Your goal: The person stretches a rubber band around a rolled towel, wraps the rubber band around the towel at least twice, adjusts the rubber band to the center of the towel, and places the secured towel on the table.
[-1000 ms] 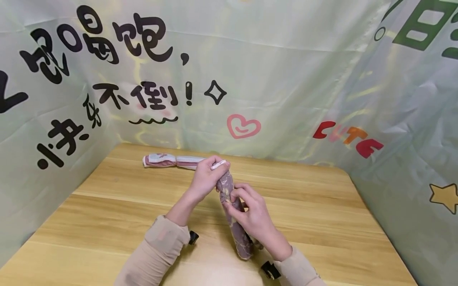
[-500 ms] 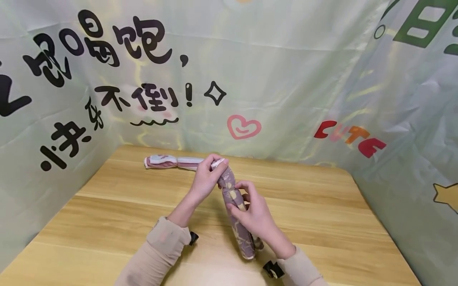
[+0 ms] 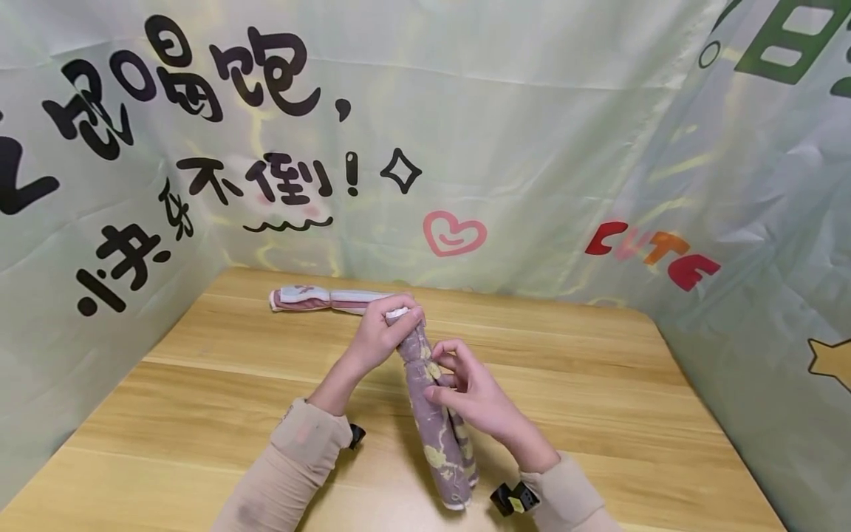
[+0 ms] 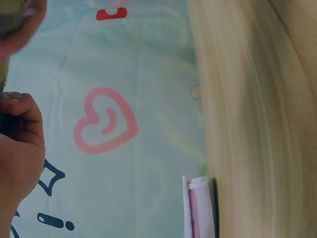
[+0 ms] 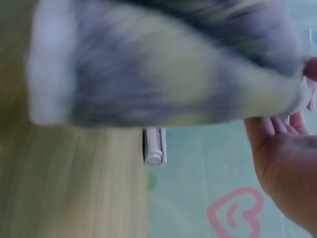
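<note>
A rolled purple towel [image 3: 432, 436] with a yellow flower pattern slants over the table, narrowed near its upper end. My left hand [image 3: 384, 331] grips that upper end, where a white edge shows at the thumb. Beside the narrowed part is my right hand [image 3: 475, 388], fingers loosely bent, thumb tip against the towel's side. The right wrist view shows the purple towel [image 5: 163, 69] large and blurred, above the right hand [image 5: 287, 163]. Only part of the left hand [image 4: 20, 148] enters the left wrist view.
A second rolled towel [image 3: 306, 298], pink and white with a cinched middle, lies along the back of the wooden table [image 3: 219, 414]; the left hand covers its right end. A printed curtain [image 3: 532, 148] stands behind and at both sides.
The purple towel's lower end has come nearer to me and turned, showing more yellow flowers. My right hand's fingers have loosened from the narrowed part. The left hand keeps its grip.
</note>
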A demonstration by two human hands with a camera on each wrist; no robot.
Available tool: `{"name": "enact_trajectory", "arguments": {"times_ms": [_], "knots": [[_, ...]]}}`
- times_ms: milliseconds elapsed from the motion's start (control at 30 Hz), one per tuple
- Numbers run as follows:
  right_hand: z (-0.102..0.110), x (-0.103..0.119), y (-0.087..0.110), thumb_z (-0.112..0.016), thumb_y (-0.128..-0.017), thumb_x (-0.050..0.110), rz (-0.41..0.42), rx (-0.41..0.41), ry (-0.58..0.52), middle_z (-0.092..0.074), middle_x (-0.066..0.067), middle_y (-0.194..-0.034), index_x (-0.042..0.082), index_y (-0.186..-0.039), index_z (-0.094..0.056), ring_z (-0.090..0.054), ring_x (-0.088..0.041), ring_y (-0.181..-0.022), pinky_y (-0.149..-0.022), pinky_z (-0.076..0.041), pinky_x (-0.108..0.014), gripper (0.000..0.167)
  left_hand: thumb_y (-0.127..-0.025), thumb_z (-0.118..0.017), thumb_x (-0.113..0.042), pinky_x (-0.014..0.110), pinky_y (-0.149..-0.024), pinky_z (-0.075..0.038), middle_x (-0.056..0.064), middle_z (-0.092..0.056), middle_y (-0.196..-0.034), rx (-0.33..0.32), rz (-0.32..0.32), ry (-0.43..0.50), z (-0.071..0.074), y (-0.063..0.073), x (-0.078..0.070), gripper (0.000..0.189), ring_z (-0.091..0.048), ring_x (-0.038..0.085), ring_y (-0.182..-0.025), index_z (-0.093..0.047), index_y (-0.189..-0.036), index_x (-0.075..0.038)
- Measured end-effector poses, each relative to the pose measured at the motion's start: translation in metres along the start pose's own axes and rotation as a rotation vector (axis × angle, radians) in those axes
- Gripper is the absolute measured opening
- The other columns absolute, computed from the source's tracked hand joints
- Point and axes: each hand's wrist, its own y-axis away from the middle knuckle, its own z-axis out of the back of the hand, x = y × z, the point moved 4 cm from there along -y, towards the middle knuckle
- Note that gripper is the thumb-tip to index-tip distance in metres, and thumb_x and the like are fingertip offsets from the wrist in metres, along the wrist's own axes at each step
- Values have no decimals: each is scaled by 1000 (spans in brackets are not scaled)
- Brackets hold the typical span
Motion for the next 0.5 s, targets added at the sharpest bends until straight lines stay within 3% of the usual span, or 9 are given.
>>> {"name": "enact_trajectory", "arguments": {"times_ms": [133,233,333,500], "knots": [[-1,1,-1,-72,-95,5,47,-131,167,-62,-24,-123,2,-127,-46,-68,-16,-87,-72,-60,-31,41,-101,-62,-10,26,-62,-47,7,-65,-82,-44,54,-31,1,-1,0,19,-56,14,-68,-69,-85,-3],[-2,2,-1,-77,-93,7,138,-213,316,-66,-16,-114,7,-127,-52,-70,-16,-84,-66,-61,-31,42,-101,-64,-11,25,-58,-45,5,-64,-79,-78,96,-38,0,-1,2,19,-54,12,-64,-68,-85,-2],[-3,3,-2,-79,-91,7,252,-257,448,-67,-11,-106,9,-126,-55,-71,-15,-81,-61,-61,-29,43,-101,-66,-13,25,-55,-45,5,-63,-76,-100,126,-37,-1,-2,3,21,-54,13,-62,-68,-83,-2],[-4,2,-2,-79,-91,5,357,-292,534,-68,-11,-99,8,-126,-56,-69,-13,-75,-56,-58,-25,42,-101,-66,-15,25,-54,-48,5,-64,-75,-135,175,-44,-5,-1,5,21,-56,13,-62,-68,-84,-3]]}}
